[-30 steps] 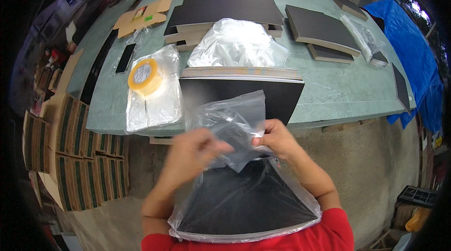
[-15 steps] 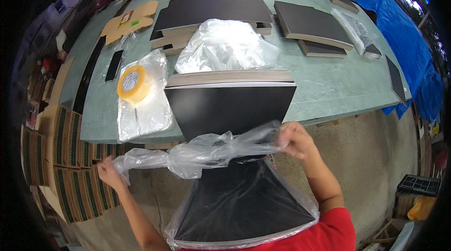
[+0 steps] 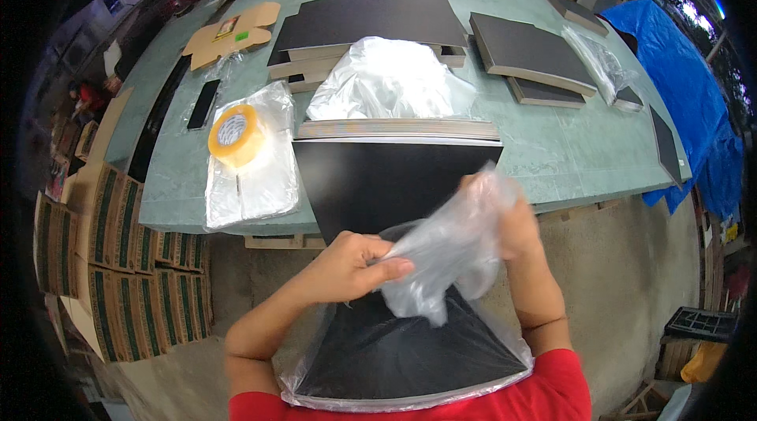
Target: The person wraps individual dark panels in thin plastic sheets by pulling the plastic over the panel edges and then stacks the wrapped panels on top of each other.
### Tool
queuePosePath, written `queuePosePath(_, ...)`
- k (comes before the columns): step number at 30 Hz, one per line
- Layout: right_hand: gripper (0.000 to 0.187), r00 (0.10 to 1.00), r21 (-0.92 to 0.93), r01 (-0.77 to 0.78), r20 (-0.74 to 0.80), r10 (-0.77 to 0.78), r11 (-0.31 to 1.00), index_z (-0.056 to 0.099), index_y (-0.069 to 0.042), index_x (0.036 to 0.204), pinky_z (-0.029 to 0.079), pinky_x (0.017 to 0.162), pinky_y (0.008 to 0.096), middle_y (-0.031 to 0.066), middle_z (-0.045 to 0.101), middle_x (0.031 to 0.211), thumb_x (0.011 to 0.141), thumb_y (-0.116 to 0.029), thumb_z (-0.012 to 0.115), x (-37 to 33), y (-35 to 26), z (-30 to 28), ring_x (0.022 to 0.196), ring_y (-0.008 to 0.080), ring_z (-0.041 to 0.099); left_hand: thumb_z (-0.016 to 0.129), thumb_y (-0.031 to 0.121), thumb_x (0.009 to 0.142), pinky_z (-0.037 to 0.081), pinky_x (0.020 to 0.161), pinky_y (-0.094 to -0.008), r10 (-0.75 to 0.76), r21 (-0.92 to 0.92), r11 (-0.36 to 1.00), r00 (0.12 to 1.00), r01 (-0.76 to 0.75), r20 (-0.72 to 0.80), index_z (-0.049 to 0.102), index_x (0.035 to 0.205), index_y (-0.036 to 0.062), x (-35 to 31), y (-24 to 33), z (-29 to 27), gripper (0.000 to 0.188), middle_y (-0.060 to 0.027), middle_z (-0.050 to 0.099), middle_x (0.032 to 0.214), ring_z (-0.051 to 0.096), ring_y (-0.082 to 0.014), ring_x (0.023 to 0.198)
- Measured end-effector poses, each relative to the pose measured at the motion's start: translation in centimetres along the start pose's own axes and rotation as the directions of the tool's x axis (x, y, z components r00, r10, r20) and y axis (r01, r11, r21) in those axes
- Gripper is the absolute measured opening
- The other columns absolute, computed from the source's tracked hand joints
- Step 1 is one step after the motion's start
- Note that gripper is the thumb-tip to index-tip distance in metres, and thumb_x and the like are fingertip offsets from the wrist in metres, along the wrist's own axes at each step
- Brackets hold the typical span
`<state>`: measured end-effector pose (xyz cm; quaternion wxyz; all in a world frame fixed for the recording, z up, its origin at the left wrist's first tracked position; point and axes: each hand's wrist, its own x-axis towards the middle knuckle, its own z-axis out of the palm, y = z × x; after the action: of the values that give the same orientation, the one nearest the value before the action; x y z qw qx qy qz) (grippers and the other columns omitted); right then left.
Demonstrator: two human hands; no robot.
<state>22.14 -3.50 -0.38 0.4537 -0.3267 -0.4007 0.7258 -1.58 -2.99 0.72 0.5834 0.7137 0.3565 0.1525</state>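
A stack of black panels (image 3: 394, 354) in a clear plastic bag (image 3: 449, 247) leans against my red shirt. The bag's loose upper end is bunched between my hands. My left hand (image 3: 351, 267) pinches one side of that film between thumb and fingers. On the other side my right hand (image 3: 516, 220), slightly blurred and partly behind the film, is closed round the gathered plastic. Just beyond, a second stack of black panels (image 3: 394, 180) rests at the table's near edge, its dark face towards me. Heaped plastic film (image 3: 394, 82) lies behind that stack.
On the green table (image 3: 552, 149) are a tape roll (image 3: 236, 135) on folded plastic bags (image 3: 256, 196), a black phone (image 3: 203, 104), flattened cardboard (image 3: 229, 35), and more black panels (image 3: 374, 15). Packed cartons (image 3: 146, 263) stand left. A blue tarp (image 3: 670, 66) hangs right.
My hands have come together from wide apart, the left one moving right and inward. The stretched band of plastic is now bunched up between them. The view has shifted slightly.
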Motion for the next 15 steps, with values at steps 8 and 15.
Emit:
queuePosePath(8, 0.033, 0.653, -0.131, -0.017, 0.749, 0.11, 0.991, 0.056, 0.002, 0.098, 0.044, 0.076, 0.0365, 0.0133, 0.058, 0.091, 0.084, -0.027, 0.05, 0.1, 2.3, 1.1, 0.083, 0.023, 0.056, 0.056, 0.016, 0.078, 0.042, 0.062, -0.0219, 0.081, -0.631, 0.769, 0.995, -0.102, -0.063, 0.059, 0.082, -0.0012, -1.0, -2.8, -2.2, 0.018, -0.0021, 0.059, 0.074, 0.052, -0.0082, 0.068)
queuePosePath(15, 0.054, 0.456, -0.936, 0.233, 0.343, 0.821, 0.262, 0.057, 0.004, 0.08, 0.045, 0.07, 0.0395, 0.0188, 0.059, 0.078, 0.073, -0.05, 0.055, -1.5, 1.0, 1.2, 0.079, 0.0292, 0.058, 0.057, 0.019, 0.075, 0.046, 0.051, -0.0316, 0.433, -0.272, 0.901, 0.729, -0.338, 0.531, 0.058, 0.063, 0.0037, -2.5, 1.4, -4.1, 0.02, -0.0087, 0.06, 0.062, 0.059, -0.0231, 0.056)
